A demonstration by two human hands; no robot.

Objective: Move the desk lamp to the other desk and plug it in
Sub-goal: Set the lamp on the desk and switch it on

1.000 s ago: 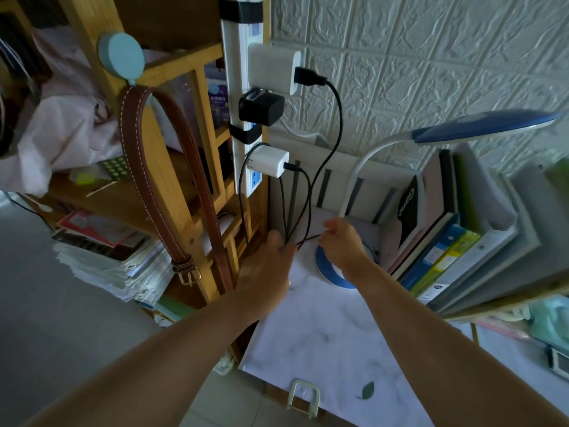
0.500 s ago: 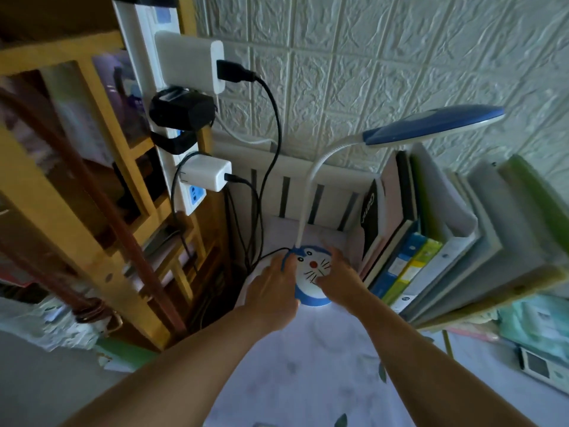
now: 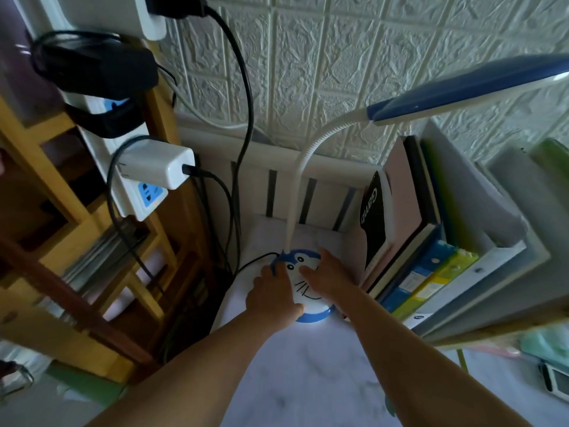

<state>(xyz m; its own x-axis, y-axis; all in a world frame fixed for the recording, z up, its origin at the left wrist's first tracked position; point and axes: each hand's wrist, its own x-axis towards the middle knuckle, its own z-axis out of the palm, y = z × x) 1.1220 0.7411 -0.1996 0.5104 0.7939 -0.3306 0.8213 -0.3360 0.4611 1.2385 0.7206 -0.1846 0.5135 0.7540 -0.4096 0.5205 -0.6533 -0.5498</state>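
Both hands flat on the desk lamp [image 3: 303, 283] base, left hand [image 3: 271, 295] on its left rim, right hand [image 3: 326, 278] on the right, fingers spread, not pinching. Lamp sits on table [image 3: 308, 374] at back. Books [image 3: 409, 235] crowd right; black cables [image 3: 243, 127] and power strip [image 3: 135, 192] left.

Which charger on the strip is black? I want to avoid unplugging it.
The middle one, the black charger, sits between two white chargers on the power strip.
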